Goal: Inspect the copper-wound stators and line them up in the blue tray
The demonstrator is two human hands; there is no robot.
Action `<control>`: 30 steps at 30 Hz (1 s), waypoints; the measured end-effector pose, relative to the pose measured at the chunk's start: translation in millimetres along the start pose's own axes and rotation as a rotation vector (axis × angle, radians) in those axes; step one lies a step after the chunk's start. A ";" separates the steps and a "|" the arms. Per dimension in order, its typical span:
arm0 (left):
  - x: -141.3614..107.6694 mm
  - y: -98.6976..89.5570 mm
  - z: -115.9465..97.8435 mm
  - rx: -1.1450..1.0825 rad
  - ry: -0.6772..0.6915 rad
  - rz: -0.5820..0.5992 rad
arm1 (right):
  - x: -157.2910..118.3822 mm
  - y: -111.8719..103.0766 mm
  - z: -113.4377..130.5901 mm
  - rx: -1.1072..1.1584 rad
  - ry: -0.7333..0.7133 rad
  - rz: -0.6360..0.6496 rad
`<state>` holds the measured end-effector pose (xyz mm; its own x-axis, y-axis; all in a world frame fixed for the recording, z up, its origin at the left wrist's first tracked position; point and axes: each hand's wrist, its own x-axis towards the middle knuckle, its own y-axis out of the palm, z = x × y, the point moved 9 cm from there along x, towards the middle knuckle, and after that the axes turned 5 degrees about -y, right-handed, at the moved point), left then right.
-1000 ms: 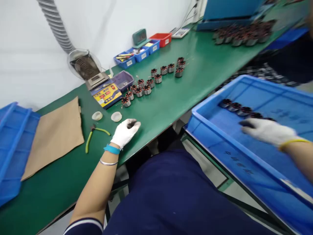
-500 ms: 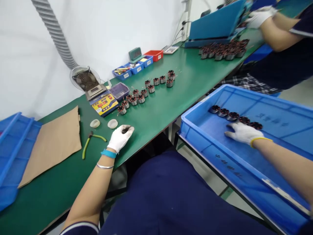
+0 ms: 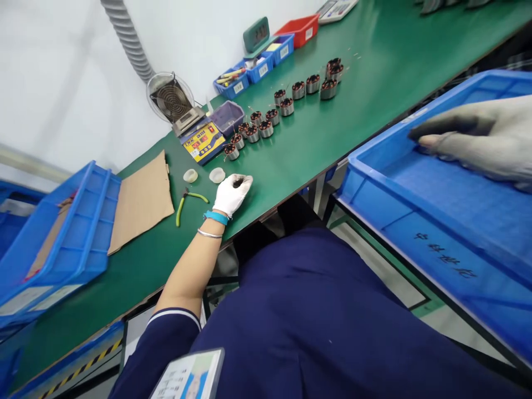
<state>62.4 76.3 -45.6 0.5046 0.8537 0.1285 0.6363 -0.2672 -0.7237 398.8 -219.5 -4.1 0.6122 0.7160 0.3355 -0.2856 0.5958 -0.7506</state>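
Note:
My left hand (image 3: pixel 233 194), in a white glove with dark fingertips, rests near the green table's (image 3: pixel 291 160) front edge. Its fingers curl together, and what they may hold is hidden. My right hand (image 3: pixel 477 138), gloved and large at the right edge, hovers over the blue bin (image 3: pixel 415 221); thumb and fingers reach left, nothing seen between them. Several copper-wound motor cores (image 3: pixel 266 128) stand in an uneven row on the table. Left of my left hand lie green-handled pliers (image 3: pixel 180 212) and two small white cups (image 3: pixel 216 175).
A yellow-and-blue soldering unit (image 3: pixel 204 142), a purple tray (image 3: pixel 227 117) and a fan (image 3: pixel 171 100) stand by the wall. Small blue boxes and a red box (image 3: pixel 298 31) sit behind. Cardboard (image 3: pixel 143 199) and a stacked blue crate (image 3: pixel 78 233) are at the left.
My view has turned and shifted, so the table items sit further right. My right hand has risen from beside the cores in the bin and is closer to the camera. My left hand keeps its pose.

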 end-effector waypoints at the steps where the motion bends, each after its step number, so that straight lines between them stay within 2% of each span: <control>1: 0.2 0.5 -0.2 0.005 0.003 -0.002 | -2.6 7.9 25.0 0.062 -0.052 0.028; 3: -0.4 1.5 -0.4 0.018 0.005 -0.009 | -8.3 27.1 70.7 0.140 -0.179 0.066; 6: -3.7 3.2 0.0 0.049 0.001 -0.014 | -17.7 64.7 130.4 0.205 -0.453 0.152; 9: -7.1 5.2 0.3 0.086 -0.009 -0.011 | -22.5 103.4 171.2 0.205 -0.675 0.211; 12: -8.5 7.8 -0.4 0.100 -0.020 0.006 | -11.7 140.6 190.0 0.167 -0.717 0.204; 19: -13.1 10.6 -8.3 0.077 -0.036 0.078 | 53.6 217.5 213.9 0.002 -0.578 0.114; 25: -15.9 15.1 -7.7 -0.080 -0.094 0.118 | 107.7 280.6 262.3 -0.078 -0.705 0.171; 28: -20.0 14.6 -4.5 -0.263 -0.150 0.096 | 118.1 297.7 267.7 -0.085 -0.774 0.191; 30: -23.7 8.2 2.1 -0.420 -0.219 0.045 | 115.7 295.2 264.3 -0.063 -0.815 0.185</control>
<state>54.4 54.8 -56.0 0.4310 0.8992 -0.0756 0.8201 -0.4252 -0.3828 190.4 135.3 -36.5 -0.1719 0.8532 0.4924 -0.2726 0.4391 -0.8561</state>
